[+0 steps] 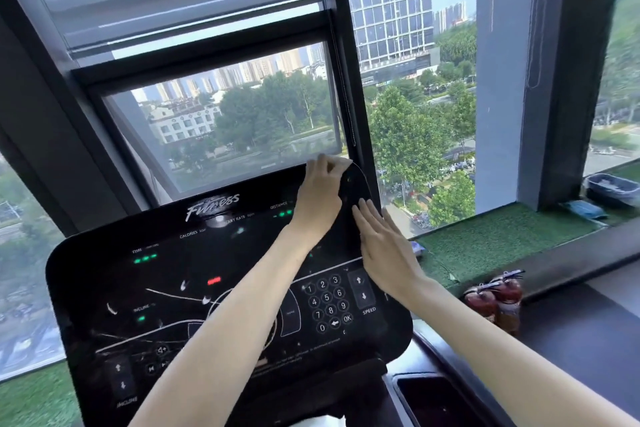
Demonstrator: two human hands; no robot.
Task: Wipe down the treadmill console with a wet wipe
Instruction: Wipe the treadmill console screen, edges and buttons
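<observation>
The black treadmill console (194,288) fills the lower middle of the head view, with lit green and red indicators, a number keypad (327,302) and white smears across its face. My left hand (320,194) reaches to the console's top right corner, its fingers curled over the upper edge there. My right hand (382,243) lies flat with straight fingers against the console's right side, just below the left hand. No wet wipe shows in either hand; one under a palm would be hidden.
A window frame and glass stand close behind the console. A green turf sill (502,239) runs to the right, holding a blue packet (585,210) and a dark tray (611,189). Two red fire extinguishers (495,298) stand below it. A dark side pocket (433,402) sits at the lower right.
</observation>
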